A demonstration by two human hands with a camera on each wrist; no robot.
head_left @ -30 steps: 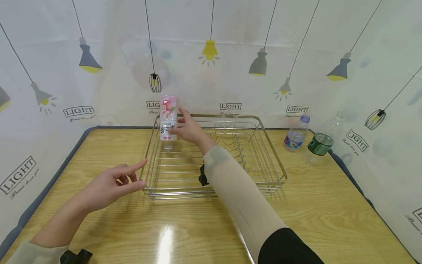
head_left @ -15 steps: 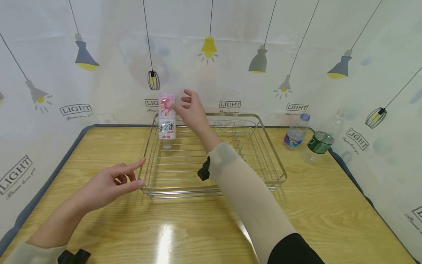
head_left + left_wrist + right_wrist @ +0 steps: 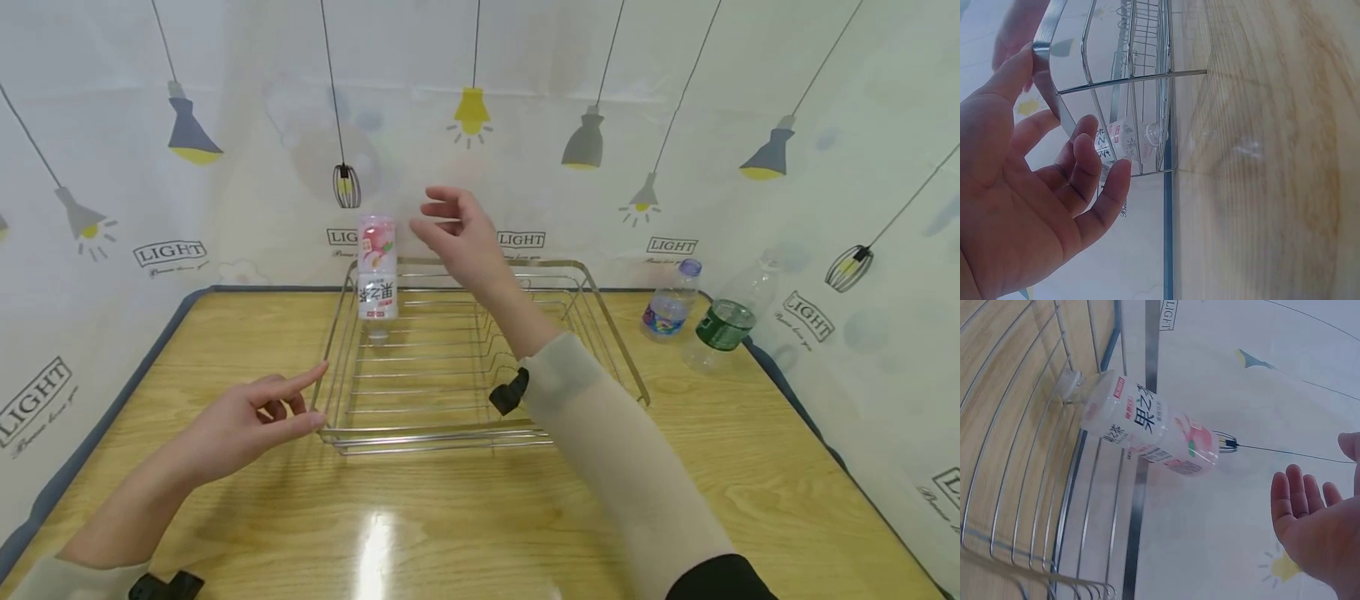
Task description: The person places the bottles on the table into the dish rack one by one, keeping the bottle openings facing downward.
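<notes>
A pink-and-white drink bottle (image 3: 377, 275) stands upside down in the back left of a wire dish rack (image 3: 487, 428). In the right wrist view the bottle (image 3: 1147, 422) tilts, its neck down at the rack's wires. My right hand (image 3: 468, 246) is above the rack's back part, to the right of the bottle and apart from it, fingers loosely bent around nothing. My left hand (image 3: 251, 421) touches the rack's front left corner with extended thumb and index fingertips. The left wrist view shows its other fingers (image 3: 1085, 162) loosely curled outside the wires.
Two clear bottles stand right of the rack: a small one with a blue-purple label (image 3: 667, 308) and a larger one with a green label (image 3: 725, 325). A lamp-printed curtain (image 3: 525, 192) borders the back of the wooden table (image 3: 465, 525).
My right hand has let go of the upside-down bottle and moved up and to the right. The bottle stays in the rack. My left hand keeps its place at the corner.
</notes>
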